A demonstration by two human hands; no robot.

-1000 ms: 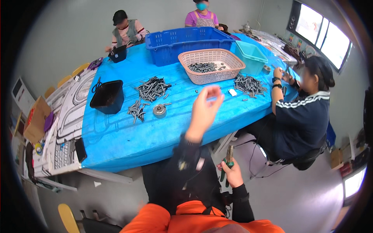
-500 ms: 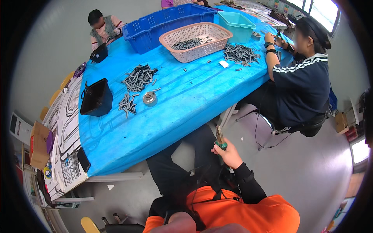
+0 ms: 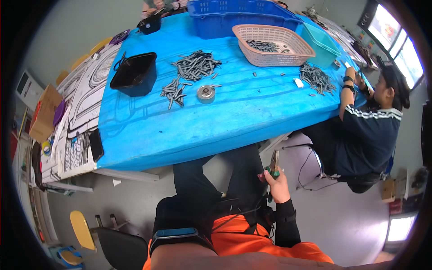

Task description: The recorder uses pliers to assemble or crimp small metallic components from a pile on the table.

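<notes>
My right hand [image 3: 278,185] is closed round a pair of pliers [image 3: 275,164] with green handles, their jaws pointing up, beside my right thigh and below the table edge. My left arm bends up close at the bottom of the view, with a blue-faced band [image 3: 175,233] at the wrist. Past the band, bare skin of my left hand [image 3: 180,253] shows, its fingers out of sight. On the blue-covered table [image 3: 180,139] in front lie two piles of short grey tube pieces [image 3: 197,65]. A round metal tin [image 3: 206,94] stands beside them.
A black bin [image 3: 135,74] stands at the left, with a phone [image 3: 96,145] near the table's left corner. Farther back are a pink basket [image 3: 274,56] of pieces, a blue crate [image 3: 243,20] and a teal tub [image 3: 319,45]. A co-worker [image 3: 366,130] sits at the right.
My view has shifted, so the table things sit farther right and higher. The pliers stay in my right hand. The band on my left wrist has come into clear view.
</notes>
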